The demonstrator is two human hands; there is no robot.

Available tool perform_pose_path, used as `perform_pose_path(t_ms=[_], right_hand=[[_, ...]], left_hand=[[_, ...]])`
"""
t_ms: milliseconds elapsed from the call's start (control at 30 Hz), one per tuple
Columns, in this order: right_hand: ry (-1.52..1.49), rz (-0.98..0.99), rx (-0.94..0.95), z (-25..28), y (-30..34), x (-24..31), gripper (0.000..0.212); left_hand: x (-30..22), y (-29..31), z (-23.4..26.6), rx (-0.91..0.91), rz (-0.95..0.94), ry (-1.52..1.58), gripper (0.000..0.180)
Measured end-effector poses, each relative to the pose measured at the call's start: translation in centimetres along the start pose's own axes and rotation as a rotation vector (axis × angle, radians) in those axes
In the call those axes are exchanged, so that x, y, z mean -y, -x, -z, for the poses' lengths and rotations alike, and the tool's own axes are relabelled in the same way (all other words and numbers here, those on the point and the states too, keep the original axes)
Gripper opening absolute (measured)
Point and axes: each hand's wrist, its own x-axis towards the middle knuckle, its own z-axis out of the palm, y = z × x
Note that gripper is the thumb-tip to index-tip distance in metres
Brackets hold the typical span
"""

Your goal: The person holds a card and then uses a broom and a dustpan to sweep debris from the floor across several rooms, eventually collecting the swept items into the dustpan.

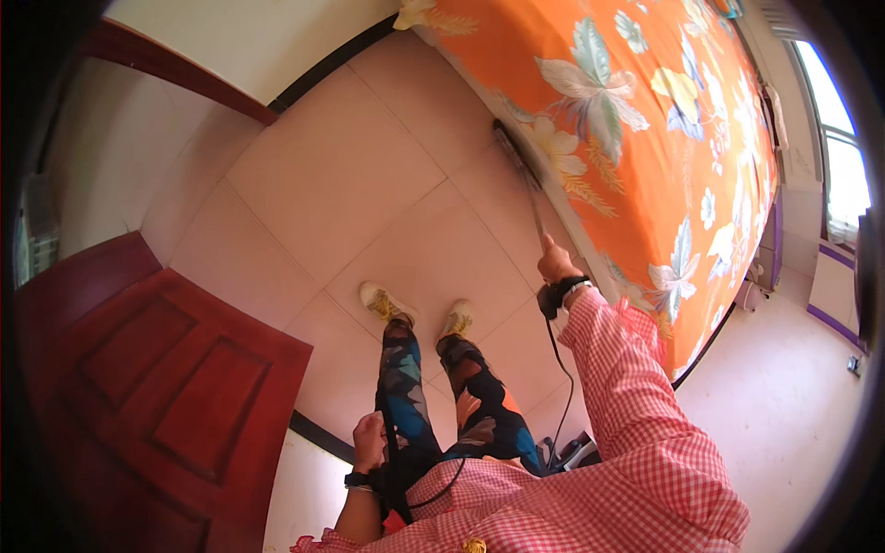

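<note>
My right hand [557,263] is closed round the grey handle of a long-handled floor cleaning tool [536,205]. Its narrow dark head [503,138] lies on the tiles along the lower edge of the bed; whether it is a broom or a mop, I cannot tell. Close to my left thigh, my left hand [371,441] has its fingers curled in. A black strap [395,461] hangs right beside it, and anything inside those fingers is hidden. Both wrists wear black bands, and a thin black cable [564,355] runs down from the right one.
An orange flowered cover drapes the bed [636,175] on the right. A dark red panelled door [184,387] stands at the left. Pale tiles [369,175] make up the floor under my shoes [385,302]. At the far right is a bright window [830,120].
</note>
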Motion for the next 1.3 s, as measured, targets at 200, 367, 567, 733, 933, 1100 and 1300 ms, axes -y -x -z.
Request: perform_pose_path(t_ms=[200, 367, 567, 733, 933, 1100, 1300], right_hand=[[-0.161, 0.035, 0.132, -10.3, 4.0, 7.1, 0.052], [-0.154, 0.190, 0.380, -13.8, 12.0, 15.5, 0.059], [-0.325, 0.395, 0.333, -13.4, 14.2, 13.6, 0.066], [-0.443, 0.074, 0.375, -8.8, 15.9, 4.7, 0.068], [-1.062, -0.534, 0.330, -7.2, 14.9, 3.6, 0.046], [-0.707, -0.209, 0.602, -15.3, 13.2, 8.3, 0.052], [-0.787, -0.022, 0.670, -18.1, 15.4, 20.8, 0.061]], left_hand=[[0.0, 0.2, -0.1, -0.021, 0.040, -0.063, 0.024], [-1.1, 1.0, -1.1, -0.023, -0.006, 0.049, 0.016], [-1.4, 1.3, -1.1, -0.022, -0.014, 0.153, 0.017], [-1.1, 1.2, -0.6, -0.042, -0.043, 0.083, 0.018], [-0.5, 0.7, -0.3, -0.035, -0.034, 0.187, 0.017], [0.2, 0.0, 1.4, 0.014, -0.019, 0.178, 0.020], [-1.6, 0.3, 1.2, -0.039, 0.003, 0.226, 0.018]])
